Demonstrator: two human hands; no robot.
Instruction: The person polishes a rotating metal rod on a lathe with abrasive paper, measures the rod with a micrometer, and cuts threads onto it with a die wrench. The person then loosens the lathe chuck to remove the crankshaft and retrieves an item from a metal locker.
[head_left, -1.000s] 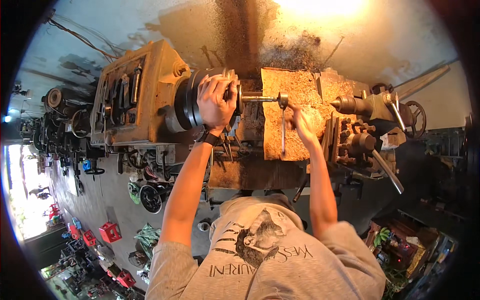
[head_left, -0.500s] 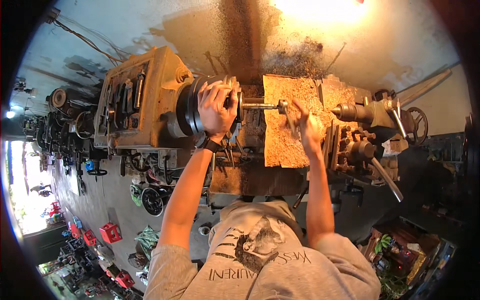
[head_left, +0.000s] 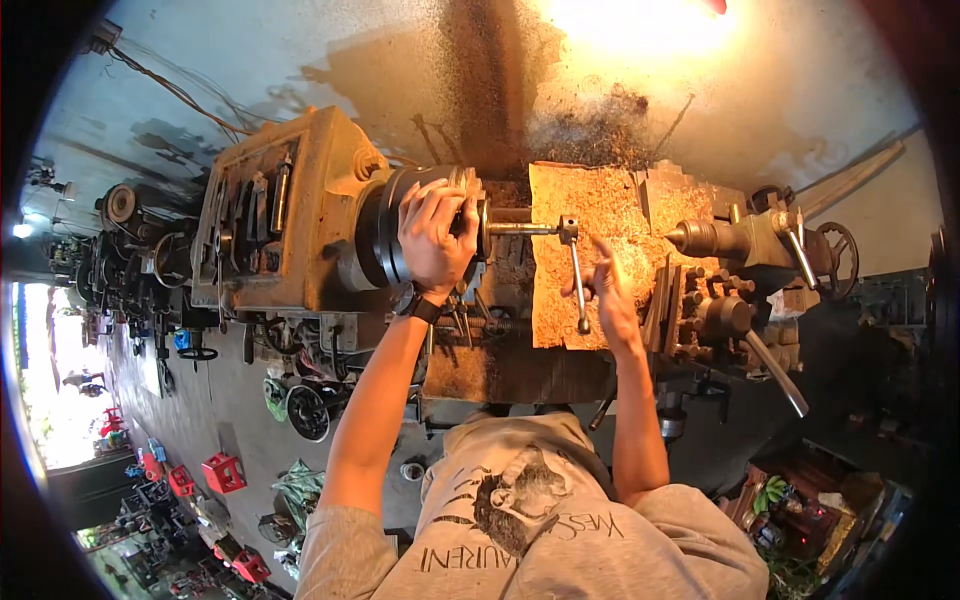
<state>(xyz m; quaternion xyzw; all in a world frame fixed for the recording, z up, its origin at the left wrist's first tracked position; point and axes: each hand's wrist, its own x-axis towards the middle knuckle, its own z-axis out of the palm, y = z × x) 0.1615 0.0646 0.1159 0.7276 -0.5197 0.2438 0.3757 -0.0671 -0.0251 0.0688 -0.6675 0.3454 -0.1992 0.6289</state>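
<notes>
The fingers of my left hand wrap over the front rim of the dark round lathe chuck. A steel T-handle wrench sticks out of the chuck's face to the right, its shaft level. Its sliding bar hangs from the head toward me, ending in a small knob. My right hand is beside this bar, index finger stretched out and the other fingers half bent. The thumb reaches behind the bar, seemingly touching it, but the hand is not wrapped round it. The wrench's far end inside the chuck is hidden.
A chip-covered sheet lies over the lathe bed. The pointed tailstock faces the chuck from the right. Nearer me stands the tool post with a long lever. Hand tools lie on the headstock. A lamp glares above.
The wrench's bar has swung round and now points toward me, longer in view. My right hand has shifted slightly down and left with it; my left hand stays on the chuck.
</notes>
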